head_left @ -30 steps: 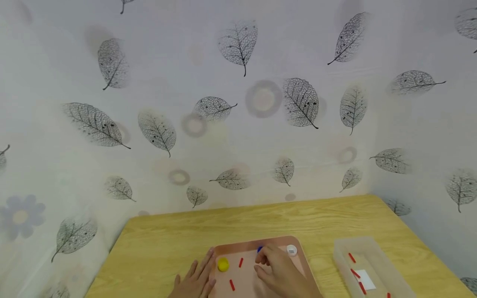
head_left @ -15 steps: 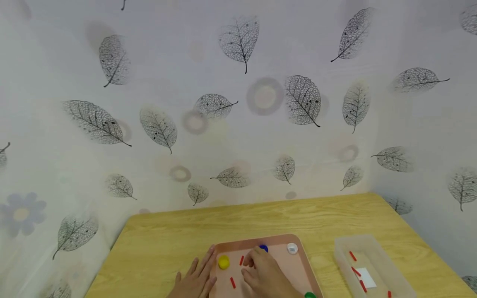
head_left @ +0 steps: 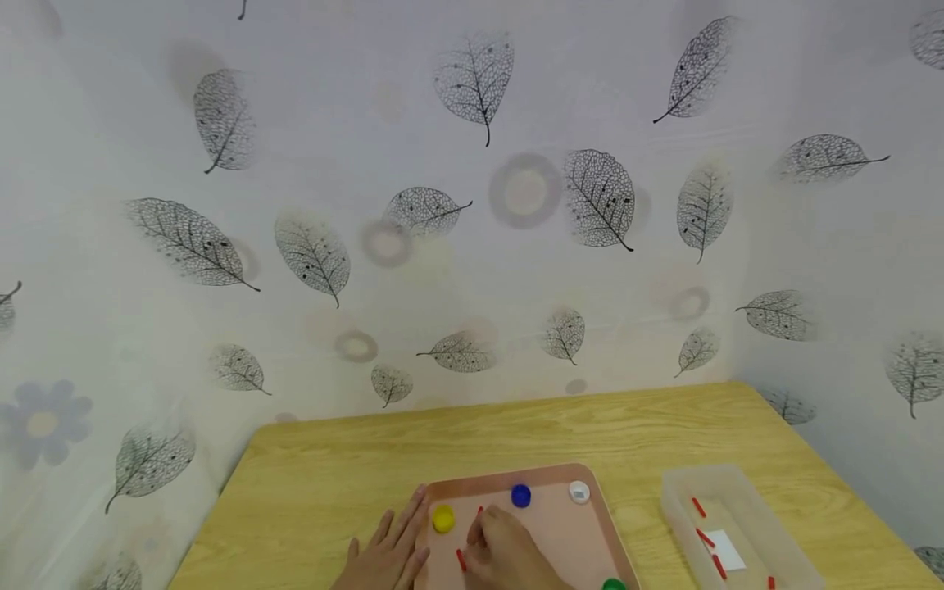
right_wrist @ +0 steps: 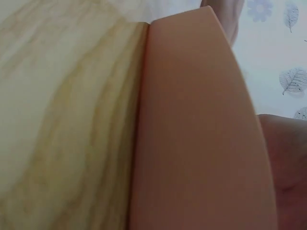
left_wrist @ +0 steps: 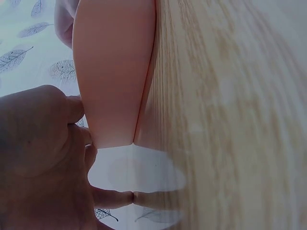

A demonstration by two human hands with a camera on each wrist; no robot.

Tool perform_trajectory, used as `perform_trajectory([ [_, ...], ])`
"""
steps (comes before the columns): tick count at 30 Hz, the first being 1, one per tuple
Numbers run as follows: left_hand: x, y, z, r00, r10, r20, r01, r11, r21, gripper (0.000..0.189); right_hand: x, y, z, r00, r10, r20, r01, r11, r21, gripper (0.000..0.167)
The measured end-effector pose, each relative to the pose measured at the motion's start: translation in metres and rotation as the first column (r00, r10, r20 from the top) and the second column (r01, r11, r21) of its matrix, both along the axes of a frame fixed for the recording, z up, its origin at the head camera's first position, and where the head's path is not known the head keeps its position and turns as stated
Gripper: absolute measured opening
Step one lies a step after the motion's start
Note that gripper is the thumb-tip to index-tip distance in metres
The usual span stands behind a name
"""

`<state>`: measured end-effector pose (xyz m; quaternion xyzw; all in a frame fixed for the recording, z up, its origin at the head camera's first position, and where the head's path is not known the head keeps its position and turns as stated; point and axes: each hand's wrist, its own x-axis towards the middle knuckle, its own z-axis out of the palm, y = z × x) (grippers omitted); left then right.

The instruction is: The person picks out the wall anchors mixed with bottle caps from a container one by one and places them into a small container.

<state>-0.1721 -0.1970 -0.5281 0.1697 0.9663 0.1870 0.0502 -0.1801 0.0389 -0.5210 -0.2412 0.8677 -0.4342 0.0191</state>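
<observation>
My left hand [head_left: 385, 553] rests at the left edge of a pink tray [head_left: 546, 473], its fingers straight and spread. In the left wrist view, the left hand [left_wrist: 43, 153] touches the tray's rim. My right hand [head_left: 509, 551] is low over the tray with fingers bent at two small red sticks. Its fingers partly cover the upper red stick [head_left: 481, 510]; whether they pinch it is hidden. The lower red stick [head_left: 460, 560] lies beside the thumb. In the right wrist view, the tray wall [right_wrist: 196, 124] hides most of the right hand [right_wrist: 288, 163].
Round cap-like pieces sit in the tray: yellow [head_left: 443, 519], blue [head_left: 520, 496], white [head_left: 578, 492] and green [head_left: 614, 584]. A translucent box [head_left: 682, 477] on the right holds several red sticks and a white square [head_left: 726, 551]. A leaf-patterned wall stands behind the wooden table [head_left: 332, 455].
My right hand has moved left and down from beside the blue piece to the red sticks, uncovering the blue and green pieces. The left hand has stayed at the tray's edge.
</observation>
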Motion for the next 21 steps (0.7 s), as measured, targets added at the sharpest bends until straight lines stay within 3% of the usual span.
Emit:
perform_trajectory([
  [8, -0.0011, -0.0018, -0.0017, 1.0, -0.013, 0.013, 0.012, 1.0, 0.019, 0.064, -0.0016, -0.0066, -0.0047, 0.987, 0.003, 0.159, -0.011, 0.999, 0.047, 0.018],
  [13, -0.0019, -0.0011, -0.003, 1.0, -0.013, 0.004, 0.013, 1.0, 0.021, 0.063, -0.0041, -0.0086, -0.0043, 0.987, 0.002, 0.158, -0.019, 0.994, 0.104, 0.015],
  [21, -0.0019, 0.0002, -0.0011, 1.0, -0.006, 0.026, 0.006, 1.0, 0.015, 0.064, -0.0068, -0.0092, -0.0039, 0.997, 0.022, 0.075, -0.035, 0.985, 0.17, 0.017],
])
